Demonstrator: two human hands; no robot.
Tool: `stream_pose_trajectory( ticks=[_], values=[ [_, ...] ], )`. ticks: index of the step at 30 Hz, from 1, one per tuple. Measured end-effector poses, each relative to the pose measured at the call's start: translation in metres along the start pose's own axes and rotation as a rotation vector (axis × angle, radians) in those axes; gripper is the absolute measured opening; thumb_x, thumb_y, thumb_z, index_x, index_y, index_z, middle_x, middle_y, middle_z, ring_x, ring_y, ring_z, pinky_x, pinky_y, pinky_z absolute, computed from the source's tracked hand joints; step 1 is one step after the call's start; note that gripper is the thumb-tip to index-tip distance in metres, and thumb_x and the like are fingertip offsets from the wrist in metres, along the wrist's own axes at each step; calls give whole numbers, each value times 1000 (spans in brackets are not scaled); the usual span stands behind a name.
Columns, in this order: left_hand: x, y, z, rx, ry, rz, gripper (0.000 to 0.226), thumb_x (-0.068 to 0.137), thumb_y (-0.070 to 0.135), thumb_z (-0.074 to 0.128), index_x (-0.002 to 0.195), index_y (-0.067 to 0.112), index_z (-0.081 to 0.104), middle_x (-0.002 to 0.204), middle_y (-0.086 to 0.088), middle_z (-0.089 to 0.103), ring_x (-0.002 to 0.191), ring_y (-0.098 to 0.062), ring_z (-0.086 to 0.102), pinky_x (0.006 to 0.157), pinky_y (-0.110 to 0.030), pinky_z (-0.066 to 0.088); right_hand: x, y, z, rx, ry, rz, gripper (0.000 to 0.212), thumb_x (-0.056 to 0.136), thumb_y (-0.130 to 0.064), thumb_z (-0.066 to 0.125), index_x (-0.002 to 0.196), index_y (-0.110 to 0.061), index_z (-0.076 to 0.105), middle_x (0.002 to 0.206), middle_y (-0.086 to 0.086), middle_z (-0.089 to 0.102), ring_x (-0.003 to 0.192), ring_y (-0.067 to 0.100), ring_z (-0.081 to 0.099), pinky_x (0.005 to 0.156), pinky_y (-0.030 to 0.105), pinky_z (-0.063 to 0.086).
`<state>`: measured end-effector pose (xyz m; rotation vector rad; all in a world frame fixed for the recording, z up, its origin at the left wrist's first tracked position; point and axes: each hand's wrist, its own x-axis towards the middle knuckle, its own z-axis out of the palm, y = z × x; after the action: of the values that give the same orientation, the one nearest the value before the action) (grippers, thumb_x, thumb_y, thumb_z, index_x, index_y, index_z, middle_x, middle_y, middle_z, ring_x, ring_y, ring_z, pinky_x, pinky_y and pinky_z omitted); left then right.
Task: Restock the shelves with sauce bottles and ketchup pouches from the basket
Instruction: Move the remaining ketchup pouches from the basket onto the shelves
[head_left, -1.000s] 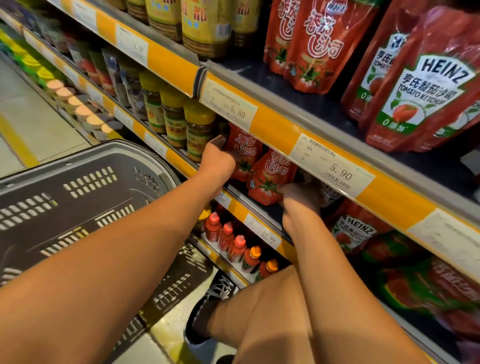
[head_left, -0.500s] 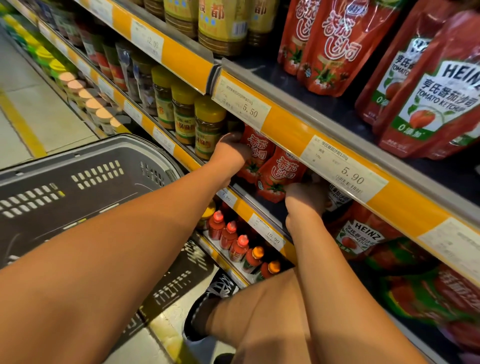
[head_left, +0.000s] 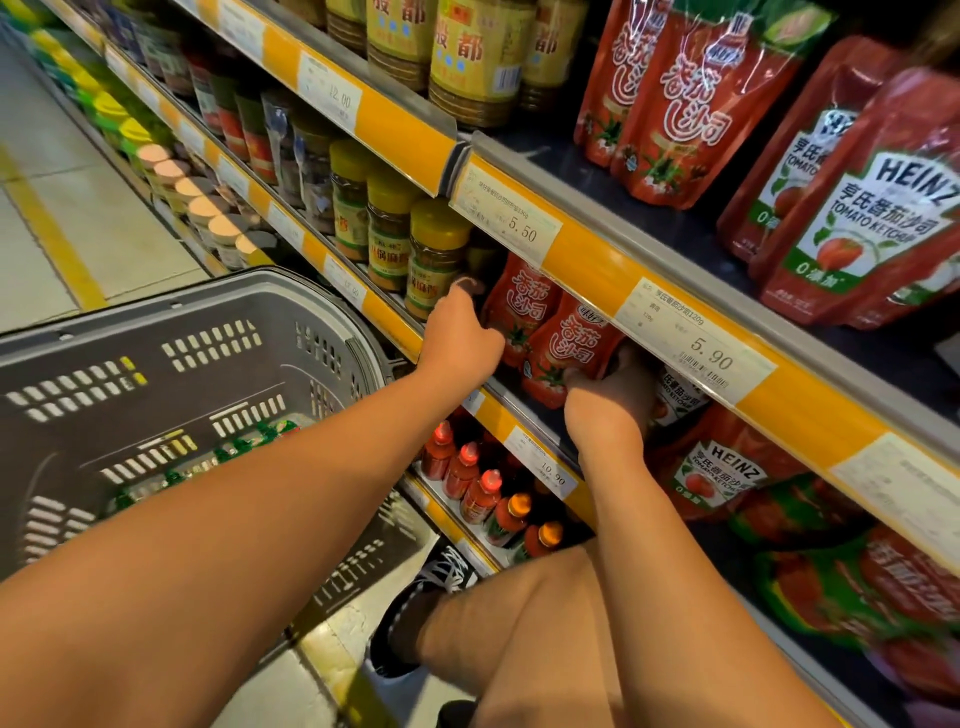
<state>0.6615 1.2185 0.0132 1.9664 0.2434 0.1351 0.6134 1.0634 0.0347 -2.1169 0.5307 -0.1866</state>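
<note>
Two red ketchup pouches stand side by side on the middle shelf. My left hand (head_left: 460, 335) holds the left pouch (head_left: 522, 304) at its left edge, thumb up beside a yellow-lidded jar. My right hand (head_left: 613, 395) reaches under the yellow price rail and grips the right pouch (head_left: 569, 345) at its lower right side; its fingers are partly hidden behind the pouch. The grey basket (head_left: 171, 322) sits at the lower left, with several green-capped items (head_left: 244, 444) visible inside past my left forearm.
Yellow-lidded jars (head_left: 436, 254) stand left of the pouches. Heinz ketchup pouches (head_left: 722, 473) fill the shelf to the right and the shelf above (head_left: 862, 208). Small red sauce bottles (head_left: 467, 467) line the bottom shelf. My knee and shoe are below. The aisle floor runs off left.
The camera has shifted, so the shelf sits lower and further right in view. My right hand has come round the right pouch's lower side. My left hand stays on the left pouch.
</note>
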Motion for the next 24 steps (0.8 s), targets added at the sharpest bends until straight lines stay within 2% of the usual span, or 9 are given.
stream_pose_trajectory(
  ticks=[4, 6, 8, 11, 13, 17, 20, 22, 24],
  values=[
    [-21, 0, -3, 25, 24, 68, 38, 89, 13, 67, 122, 16, 49, 122, -8, 57, 107, -33, 59, 87, -52, 55, -7, 3, -4, 3, 2, -33, 48, 93, -26, 74, 137, -12, 59, 134, 8, 66, 117, 28, 65, 91, 32, 48],
    [-31, -3, -1, 53, -11, 93, 29, 91, 16, 67, 115, 12, 53, 119, -7, 58, 106, -30, 58, 89, -52, 54, -13, 8, -7, -69, -84, 47, 56, 92, -32, 73, 140, -8, 56, 135, 11, 64, 111, 27, 62, 90, 33, 48],
    [-36, -6, 0, 82, -68, 94, 21, 92, 17, 66, 111, 10, 59, 119, -6, 59, 106, -29, 60, 91, -51, 54, -20, 14, -13, -199, -144, 117, 63, 90, -38, 71, 142, -8, 53, 138, 15, 60, 118, 33, 60, 94, 38, 49],
    [-37, -7, 0, 85, -114, 81, 15, 94, 17, 65, 105, 7, 65, 116, -10, 64, 105, -32, 63, 90, -49, 55, -29, 21, -23, -188, -101, 26, 34, 85, -24, 72, 115, -19, 56, 120, 9, 66, 108, 34, 64, 92, 47, 55],
    [-35, -6, 0, 74, -126, 82, 14, 92, 14, 65, 103, 5, 65, 108, -14, 67, 98, -32, 65, 86, -47, 57, -33, 22, -25, -226, -168, -40, 23, 85, -16, 69, 106, -22, 61, 108, 2, 68, 100, 30, 66, 87, 45, 56],
    [-30, -3, 0, 68, -150, 81, 19, 91, 13, 66, 109, 13, 71, 106, -7, 70, 93, -26, 67, 86, -41, 58, -39, 13, -17, -360, -327, -124, 42, 91, -21, 63, 133, -23, 63, 128, 0, 64, 116, 25, 61, 97, 44, 52],
    [-23, 0, 0, 74, -172, 80, 7, 89, 13, 68, 96, 13, 71, 96, -4, 71, 90, -24, 66, 78, -37, 56, -36, 8, -7, -422, -381, -143, 56, 95, -29, 63, 149, -20, 51, 143, 1, 58, 128, 26, 56, 104, 45, 49],
    [-18, 1, 0, 86, -194, 69, 1, 87, 14, 69, 87, 13, 69, 88, -3, 69, 85, -25, 65, 70, -35, 54, -32, 7, -1, -448, -392, -159, 54, 95, -31, 63, 147, -20, 51, 143, 3, 59, 126, 29, 58, 99, 41, 50],
    [-12, 0, 3, 93, -224, 62, 14, 85, 13, 68, 95, 4, 71, 90, -9, 72, 83, -27, 66, 69, -37, 56, -26, 5, 3, -455, -384, -155, 46, 95, -29, 62, 140, -21, 56, 132, 5, 65, 115, 30, 62, 91, 40, 52]
  ],
)
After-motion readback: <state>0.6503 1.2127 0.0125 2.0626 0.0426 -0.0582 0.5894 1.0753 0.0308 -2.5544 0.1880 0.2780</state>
